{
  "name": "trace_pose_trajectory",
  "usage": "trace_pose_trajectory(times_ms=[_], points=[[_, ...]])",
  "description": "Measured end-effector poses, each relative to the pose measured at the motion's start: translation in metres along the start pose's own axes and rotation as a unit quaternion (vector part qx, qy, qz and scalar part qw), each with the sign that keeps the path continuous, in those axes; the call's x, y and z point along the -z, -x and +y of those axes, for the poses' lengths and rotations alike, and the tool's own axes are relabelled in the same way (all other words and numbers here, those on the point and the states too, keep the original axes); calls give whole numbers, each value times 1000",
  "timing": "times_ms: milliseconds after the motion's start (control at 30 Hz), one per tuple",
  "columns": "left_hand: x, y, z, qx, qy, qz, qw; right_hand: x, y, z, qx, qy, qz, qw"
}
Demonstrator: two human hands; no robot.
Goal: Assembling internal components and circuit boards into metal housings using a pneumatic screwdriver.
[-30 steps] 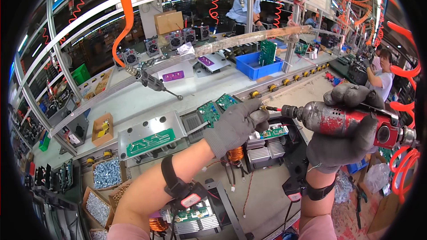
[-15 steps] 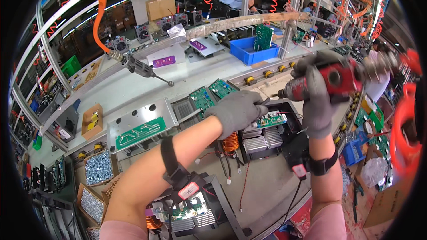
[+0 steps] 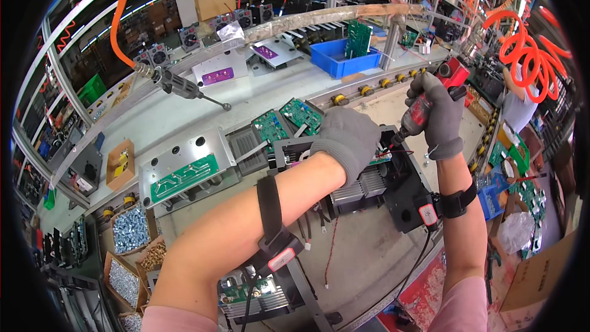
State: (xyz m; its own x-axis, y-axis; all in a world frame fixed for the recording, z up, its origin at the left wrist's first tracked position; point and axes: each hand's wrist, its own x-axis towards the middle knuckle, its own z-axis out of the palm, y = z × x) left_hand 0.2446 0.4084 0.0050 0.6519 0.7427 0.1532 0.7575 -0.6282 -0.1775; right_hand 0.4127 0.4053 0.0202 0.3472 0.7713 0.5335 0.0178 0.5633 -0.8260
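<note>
In grey gloves, both my hands work at an open black metal case (image 3: 407,208). A red air screwdriver (image 3: 415,117) is gripped in my right hand (image 3: 444,114), its bit pointing down and left into the case. My left hand (image 3: 349,138) reaches over the case's left part, fingers curled down and mostly hidden behind its back; what they hold cannot be seen. Close to the bit, the edge of a green circuit board (image 3: 385,158) shows, with silver finned heat sinks (image 3: 361,189) in front of it. A red wire (image 3: 332,243) trails from the case onto the bench.
A second case with heat sinks (image 3: 261,298) lies under my left forearm. Boxes of screws (image 3: 130,230) stand at left, near a metal plate with a green board (image 3: 184,175). Another driver (image 3: 184,86) hangs overhead. A blue bin (image 3: 344,64) sits behind a roller track (image 3: 367,90).
My right hand has brought the screwdriver from a raised, sideways hold down to the case, bit now inside. My left hand has shifted slightly right and its fingers have turned out of sight.
</note>
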Motion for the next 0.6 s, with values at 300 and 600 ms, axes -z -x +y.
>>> trace_pose_trajectory(times_ms=[300,600], points=[[-33,-26,2,35,29,23,999,-8,4,3,-4,24,21,999],[-27,-41,9,55,-60,-157,984,-21,0,4,17,26,-25,999]])
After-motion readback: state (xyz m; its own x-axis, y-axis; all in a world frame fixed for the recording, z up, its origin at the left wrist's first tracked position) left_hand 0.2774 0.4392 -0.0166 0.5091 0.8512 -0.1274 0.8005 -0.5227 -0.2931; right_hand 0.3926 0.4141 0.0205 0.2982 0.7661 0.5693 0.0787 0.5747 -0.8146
